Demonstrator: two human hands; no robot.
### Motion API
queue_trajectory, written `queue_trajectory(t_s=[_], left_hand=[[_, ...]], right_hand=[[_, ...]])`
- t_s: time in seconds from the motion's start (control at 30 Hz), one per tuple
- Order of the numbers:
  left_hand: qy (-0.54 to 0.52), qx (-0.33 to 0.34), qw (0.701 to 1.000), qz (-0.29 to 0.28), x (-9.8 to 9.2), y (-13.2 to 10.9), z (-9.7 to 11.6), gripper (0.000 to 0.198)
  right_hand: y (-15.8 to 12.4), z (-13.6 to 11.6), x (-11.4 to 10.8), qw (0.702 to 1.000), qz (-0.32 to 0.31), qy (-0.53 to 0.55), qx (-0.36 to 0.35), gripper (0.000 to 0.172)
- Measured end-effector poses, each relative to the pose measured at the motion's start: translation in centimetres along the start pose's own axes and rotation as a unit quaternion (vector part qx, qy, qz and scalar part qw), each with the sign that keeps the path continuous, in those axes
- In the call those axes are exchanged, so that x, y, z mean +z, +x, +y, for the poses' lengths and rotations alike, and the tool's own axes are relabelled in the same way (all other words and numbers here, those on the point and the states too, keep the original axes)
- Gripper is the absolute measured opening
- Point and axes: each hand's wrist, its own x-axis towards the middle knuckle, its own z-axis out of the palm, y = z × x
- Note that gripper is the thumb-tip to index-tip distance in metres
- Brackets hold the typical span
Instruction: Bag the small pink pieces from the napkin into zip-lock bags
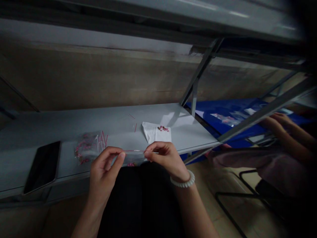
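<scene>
Both of my hands hold a small clear zip bag [132,158] just in front of the grey table's near edge. My left hand [105,170] pinches its left end between thumb and forefinger. My right hand [164,157], with a white bead bracelet on the wrist, pinches its right end along the red seal strip. A few small pink pieces lie in the bottom of the bag.
On the grey table [37,132] lie a pile of clear bags with pink pieces [88,147], a white paper with small red pieces [157,132] and a dark phone [43,167] at the left. Metal shelf struts [198,74] rise at right. Another person's hands [278,122] work over a blue table [223,115].
</scene>
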Motion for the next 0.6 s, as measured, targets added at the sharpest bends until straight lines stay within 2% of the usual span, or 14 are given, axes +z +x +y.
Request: queue_trajectory(t_s=[0.13,0.23,0.3,0.43,0.5,0.6], left_hand=[[0.019,0.010,0.999,0.028,0.4,-0.6,-0.4,0.007],[0.035,0.013,0.998,0.055,0.7,-0.8,-1.0,0.008],[0.057,0.014,0.997,0.052,0.6,-0.8,-1.2,0.009],[0.103,0.046,0.994,-0.007,-0.2,0.0,-0.1,0.018],[0.139,0.105,0.983,-0.053,-0.7,0.6,1.1,0.032],[0.226,0.205,0.945,-0.119,-0.9,1.6,2.7,0.033]], right_hand=[[-0.3,-0.3,0.7,0.999,0.022,-0.036,-0.029,0.017],[-0.6,-0.4,1.0,0.990,0.030,-0.113,-0.076,0.013],[-0.8,-0.6,1.0,0.981,0.030,-0.163,-0.105,0.011],[-0.9,-0.9,0.8,0.960,0.013,-0.235,-0.150,0.010],[-0.9,-1.1,0.8,0.950,-0.003,-0.260,-0.171,0.010],[-0.9,-1.5,1.0,0.937,-0.009,-0.291,-0.195,0.009]])
